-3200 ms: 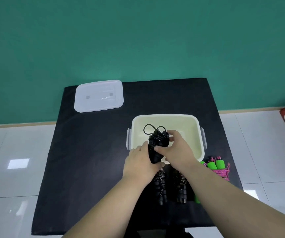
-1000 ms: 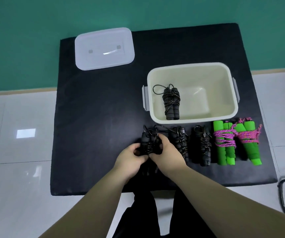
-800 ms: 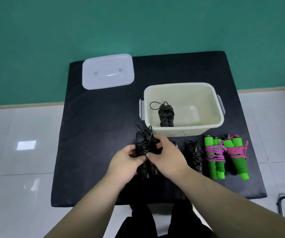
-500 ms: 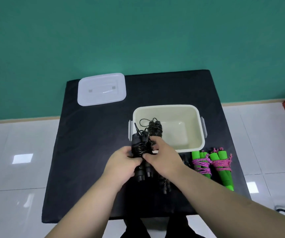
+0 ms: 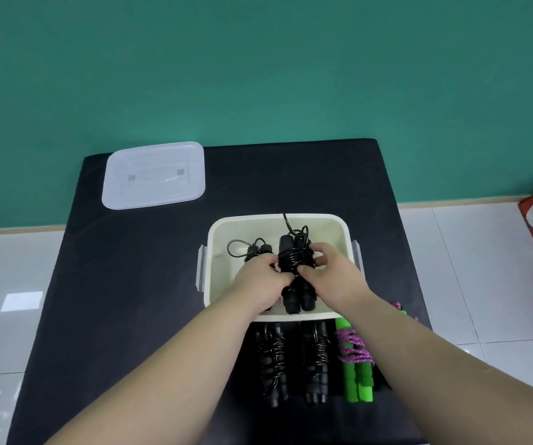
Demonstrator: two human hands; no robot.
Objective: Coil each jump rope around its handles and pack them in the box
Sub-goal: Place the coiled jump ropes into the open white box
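- nearest us, on the black mat [image 5: 130, 284], a left black rope [image 5: 271, 358] and a middle black rope [image 5: 315, 358] lie coiled side by side, with a green-handled rope [image 5: 356, 358] wound in pink cord just to their right.
- our left hand [image 5: 260, 284] and right hand [image 5: 335, 279] both curl fingers and thumbs round the held rope [image 5: 295, 268], pinching its wound middle from either side.
- the held rope sits over the open box [image 5: 246, 220], its handle ends toward us; we cannot tell if it touches the floor.
- a packed rope [image 5: 255, 253] lies inside the box at left, partly behind our left hand.
- the lid [image 5: 153, 175] lies flat on the mat's far left corner, well apart from the box.
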